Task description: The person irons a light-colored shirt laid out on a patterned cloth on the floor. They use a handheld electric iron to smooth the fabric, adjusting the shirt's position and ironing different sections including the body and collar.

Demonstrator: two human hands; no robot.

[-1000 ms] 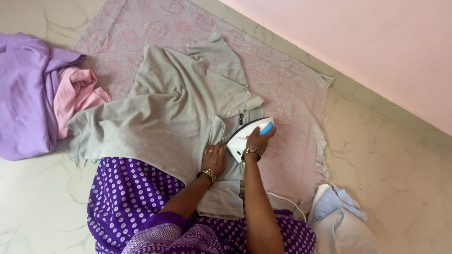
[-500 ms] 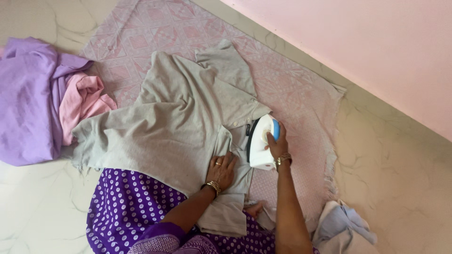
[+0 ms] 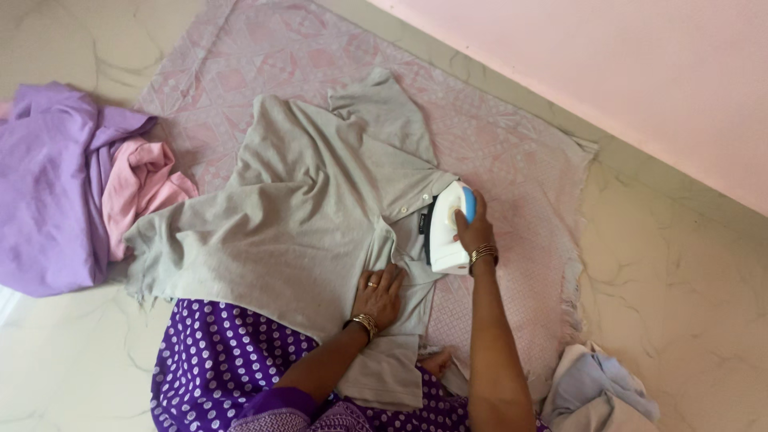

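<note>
a: grey knit polo shirt (image 3: 304, 208) spread on a pink patterned cloth (image 3: 512, 160) on the marble floor (image 3: 688, 264) — collar end points toward the pink wall (image 3: 640, 72), lower part runs across the person's lap.

b: hands?

a: right hand (image 3: 474, 234) wrapped around the handle of a white and blue electric iron (image 3: 446, 228), fingers curled tight on it. iron sits soleplate down on the shirt's button placket, just beside the collar. left hand (image 3: 379, 293) flat on the shirt just beside the iron, palm down, fingers a little apart, pressing the fabric — holding nothing.

b: jewellery?

a: gold bangles on both wrists, ring on a left finger.

b: what else is around?

a: purple white-dotted garment (image 3: 224, 360) over the person's legs, under the shirt's hem. crumpled purple cloth (image 3: 48, 192) at the far left with a pink cloth (image 3: 140, 188) bunched against it, touching the shirt's sleeve. light blue and white clothes (image 3: 596, 392) heaped at the bottom right, off the pink cloth's frayed edge.

b: iron's cord?

a: can't tell, the arm covers that side.
</note>
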